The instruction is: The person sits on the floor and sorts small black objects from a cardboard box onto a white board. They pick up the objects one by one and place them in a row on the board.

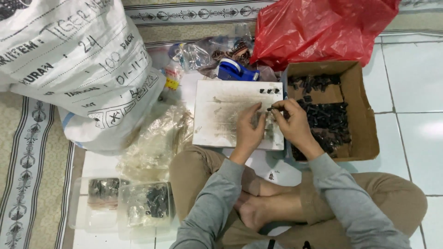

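A small black part (pixel 269 109) sits pinched between the fingertips of the right hand (pixel 291 122), just above the right end of a scuffed white board (pixel 221 115) that lies on the floor in front of the person's crossed legs. The right hand is curled nearly closed, thumb and forefinger meeting on the part. The left hand (pixel 249 129) rests on the board beside it, fingers bent down and loosely closed; whether it holds anything cannot be told. Three more small black parts (pixel 270 91) stand in a row near the board's top right corner. Just to the right of the board an open cardboard box (pixel 362 115) holds a heap of similar black pieces (pixel 325 122). Behind the board lie a blue tape dispenser (pixel 235 71) and a red plastic bag (pixel 318 27). To the left are crumpled clear plastic bags (pixel 154 143) and a big white sack (pixel 74 64), and nearer the person's left knee clear plastic containers (pixel 122 205) hold dark items.
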